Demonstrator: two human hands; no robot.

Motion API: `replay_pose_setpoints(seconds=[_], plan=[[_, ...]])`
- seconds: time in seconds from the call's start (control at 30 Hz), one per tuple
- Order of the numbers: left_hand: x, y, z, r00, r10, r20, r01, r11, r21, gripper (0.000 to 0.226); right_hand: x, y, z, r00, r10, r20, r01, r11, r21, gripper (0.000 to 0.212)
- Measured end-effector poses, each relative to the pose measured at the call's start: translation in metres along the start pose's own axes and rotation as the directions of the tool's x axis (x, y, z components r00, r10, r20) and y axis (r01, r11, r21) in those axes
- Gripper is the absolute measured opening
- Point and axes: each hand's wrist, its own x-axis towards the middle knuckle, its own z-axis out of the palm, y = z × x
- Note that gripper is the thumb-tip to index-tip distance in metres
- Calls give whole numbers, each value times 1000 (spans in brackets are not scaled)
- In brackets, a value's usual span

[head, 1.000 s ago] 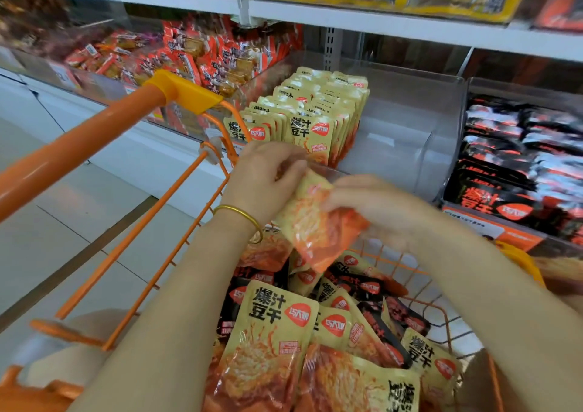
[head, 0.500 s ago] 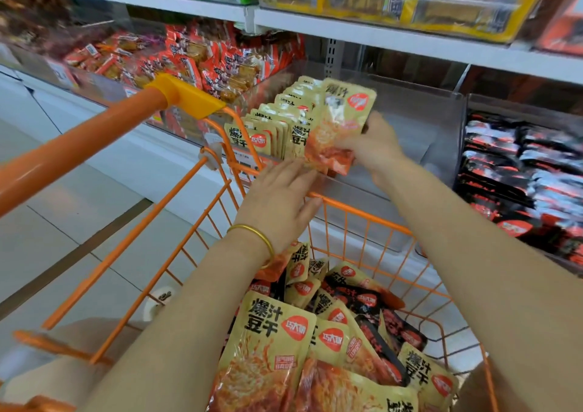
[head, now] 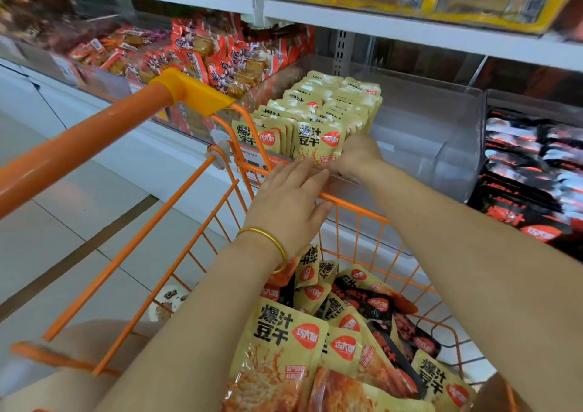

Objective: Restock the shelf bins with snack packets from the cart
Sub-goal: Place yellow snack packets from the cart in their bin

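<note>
By the bin [head: 426, 127] my right hand [head: 356, 156] is touching the nearest yellow packet [head: 315, 141], grip unclear; my left hand [head: 290, 197] is hovering flat, empty

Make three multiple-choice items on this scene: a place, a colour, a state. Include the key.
1. Where is the right hand? A) At the front yellow packet in the clear bin. B) On a ladder. C) In a drawer.
2. What colour is the cart frame? A) Blue. B) Green. C) Orange.
3. How is the left hand? A) Gripping a packet. B) Fingers straight, holding nothing. C) Clenched in a fist.
Key: 1 A, it touches that packet's lower corner; 2 C, rim and wires are orange; 3 B, it hovers flat over the cart's rim.
</note>
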Motion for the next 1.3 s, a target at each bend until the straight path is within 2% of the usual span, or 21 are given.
replay_pose_setpoints(seconds=[0.13,0.3,0.37,0.47,0.5,0.57,0.6,0.67,0.73,0.77,0.8,0.87,1.03,1.1,1.17,1.23,1.3], plan=[[0,-1,-2,1000,-1,-2,1,1000,-12,51,3,1,2,999,-29,44,30,999,-12,35],[1,-2,-6,1000,-16,19,17,998,-55,53,-2,0,-4,994,-59,90,67,995,-78,45],[2,-4,-10,1000,-15,27,17,996,-85,54,-7,0,-12,998,-70,6,70,998,0,42],[4,-6,-18,999,-35,1,35,985,-171,49,-34,-3,-31,968,-114,-222,137,986,90,24],[4,-7,-21,999,-49,-19,44,980,-192,47,-53,-5,-37,967,-143,-213,176,973,148,18],[6,-8,-29,997,-61,-43,50,975,-218,44,-92,-7,-43,969,-246,-16,243,942,232,20],[7,-9,-32,998,-57,-35,48,978,-205,43,-108,-5,-39,944,-305,128,273,937,220,19],[6,-11,-37,998,-61,-32,55,984,-167,41,-124,1,-17,846,-380,374,385,921,64,13],[-1,-12,-38,991,-85,-103,63,978,-198,39,-129,10,15,761,-394,516,505,858,-89,45],[-6,-11,-36,984,-104,-143,69,970,-232,38,-129,14,30,725,-407,555,539,838,-89,57],[-9,-9,-35,977,-121,-176,72,963,-259,37,-130,17,41,707,-433,560,558,827,-65,63],[-11,-9,-28,971,-139,-194,81,957,-280,33,-130,23,53,707,-495,505,584,812,-22,61],[-9,-10,-24,952,-152,-264,63,946,-318,31,-127,33,50,709,-620,337,633,770,84,35],[-9,-9,-27,943,-211,-259,115,933,-342,26,-124,30,41,735,-629,255,625,773,108,23],[-7,-11,-32,920,-341,-191,259,897,-357,13,-119,28,26,807,-560,187,527,826,199,20],[-8,-12,-38,891,-451,-47,414,851,-324,24,-119,27,11,866,-459,196,347,836,424,19],[-11,-9,-43,843,-514,157,537,794,-285,40,-119,30,0,884,-411,223,187,748,637,11]])
